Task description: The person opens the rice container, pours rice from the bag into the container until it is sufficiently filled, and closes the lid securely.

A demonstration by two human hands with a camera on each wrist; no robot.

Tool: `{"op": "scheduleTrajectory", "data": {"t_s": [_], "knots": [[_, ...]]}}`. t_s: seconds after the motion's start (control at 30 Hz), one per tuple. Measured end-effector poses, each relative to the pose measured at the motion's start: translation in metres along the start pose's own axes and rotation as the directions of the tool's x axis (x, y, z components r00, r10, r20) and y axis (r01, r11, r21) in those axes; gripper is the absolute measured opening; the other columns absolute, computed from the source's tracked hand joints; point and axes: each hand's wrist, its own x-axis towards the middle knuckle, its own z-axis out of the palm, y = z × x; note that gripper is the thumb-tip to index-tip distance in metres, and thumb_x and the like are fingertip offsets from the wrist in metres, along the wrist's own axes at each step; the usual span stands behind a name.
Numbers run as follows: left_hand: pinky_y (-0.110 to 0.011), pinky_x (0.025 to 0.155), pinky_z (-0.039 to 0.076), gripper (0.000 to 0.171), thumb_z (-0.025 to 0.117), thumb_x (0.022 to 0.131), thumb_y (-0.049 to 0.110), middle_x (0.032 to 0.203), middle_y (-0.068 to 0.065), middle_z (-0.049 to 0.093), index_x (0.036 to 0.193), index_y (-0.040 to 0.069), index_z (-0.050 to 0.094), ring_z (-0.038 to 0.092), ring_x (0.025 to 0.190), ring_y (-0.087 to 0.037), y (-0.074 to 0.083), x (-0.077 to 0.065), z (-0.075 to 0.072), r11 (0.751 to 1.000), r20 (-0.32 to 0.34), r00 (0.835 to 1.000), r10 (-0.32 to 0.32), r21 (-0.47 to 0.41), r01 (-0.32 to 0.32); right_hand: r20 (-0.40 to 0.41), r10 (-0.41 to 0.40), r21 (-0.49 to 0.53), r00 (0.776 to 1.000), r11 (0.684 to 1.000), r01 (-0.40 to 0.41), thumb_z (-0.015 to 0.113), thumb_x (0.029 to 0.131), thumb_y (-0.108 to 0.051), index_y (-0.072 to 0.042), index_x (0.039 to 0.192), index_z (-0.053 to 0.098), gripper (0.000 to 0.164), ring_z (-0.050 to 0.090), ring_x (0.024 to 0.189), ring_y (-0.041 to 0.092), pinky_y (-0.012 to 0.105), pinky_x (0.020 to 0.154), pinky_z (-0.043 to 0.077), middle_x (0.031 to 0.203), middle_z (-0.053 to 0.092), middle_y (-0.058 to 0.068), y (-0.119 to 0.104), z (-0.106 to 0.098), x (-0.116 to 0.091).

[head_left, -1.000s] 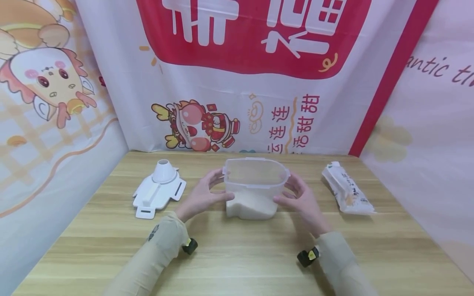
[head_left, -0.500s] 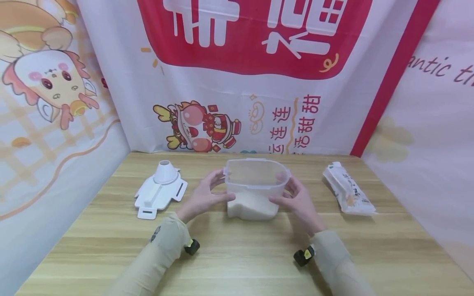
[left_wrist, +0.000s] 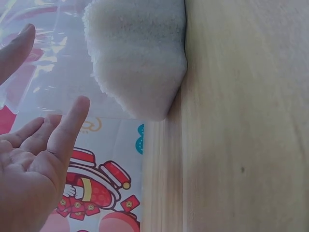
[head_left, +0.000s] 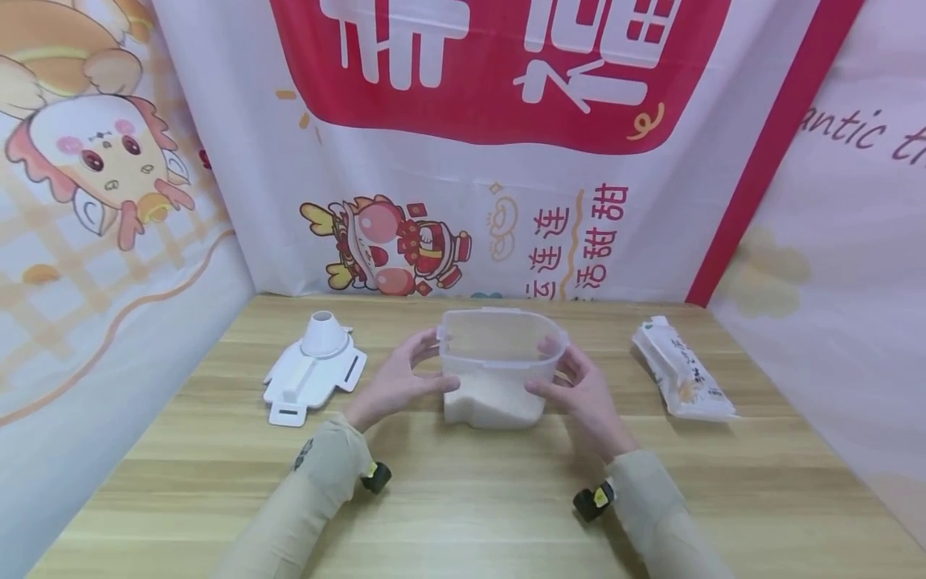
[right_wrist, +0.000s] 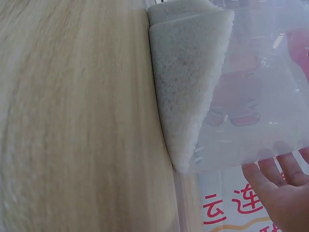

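Note:
A clear plastic container (head_left: 499, 368), its top uncovered, stands upright on the wooden table. White rice (head_left: 493, 404) lies inside in an uneven heap, seen closely as sloping grain in both wrist views. My left hand (head_left: 401, 379) holds the container's left side, thumb across the front and fingers at the side. On the opposite side, my right hand (head_left: 584, 392) holds it with the thumb in front and the fingers round the side. In the right wrist view, the fingertips (right_wrist: 264, 169) meet the wall's edge.
On the left lies a white lid (head_left: 307, 374) with a cone-shaped spout and slotted side flaps. A white printed plastic packet (head_left: 682, 371) lies on the right. Printed cloth (head_left: 644, 217) hangs behind the wooden table (head_left: 470, 507).
My right hand has shifted slightly left along the container, its thumb moving further onto the front. The left hand keeps its hold. The view has moved a little.

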Motion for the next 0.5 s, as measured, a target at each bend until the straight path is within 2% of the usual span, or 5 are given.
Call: {"op": "scheduleTrajectory", "data": {"t_s": [0.17,0.33,0.5], "knots": [[-0.055,0.109,0.033,0.088,0.086,0.074,0.042,0.145,0.005,0.048,0.146,0.021,0.041,0.041,0.133,-0.017,0.0001,-0.0004,-0.0013,1.000,0.020,1.000,-0.013,0.023,0.013,-0.011,-0.009,-0.040,1.000,0.999,0.009,0.085,0.075,-0.010,-0.010,0.146,0.044,0.082,0.046,0.129,0.026,0.031,0.102,0.045,0.143,0.049,0.007,0.0028,-0.0011,-0.0002],[-0.053,0.106,0.038,0.087,0.086,0.074,0.041,0.144,0.004,0.048,0.146,0.018,0.042,0.042,0.133,-0.017,0.0003,0.0002,-0.0025,1.000,0.020,1.000,0.005,-0.001,-0.005,-0.013,-0.012,-0.026,1.000,1.000,0.012,0.086,0.074,-0.010,-0.010,0.146,0.044,0.083,0.047,0.129,0.026,0.030,0.101,0.045,0.143,0.049,0.007,0.0042,-0.0004,0.0008],[-0.053,0.108,0.036,0.089,0.086,0.074,0.044,0.145,0.007,0.048,0.147,0.020,0.041,0.042,0.132,-0.014,0.0009,0.0007,-0.0034,0.999,0.018,1.000,-0.009,0.033,0.008,-0.016,-0.009,-0.002,1.000,1.000,0.009,0.086,0.074,-0.009,-0.010,0.146,0.044,0.083,0.048,0.128,0.026,0.030,0.100,0.046,0.142,0.050,0.007,0.0037,-0.0001,0.0010]]}}
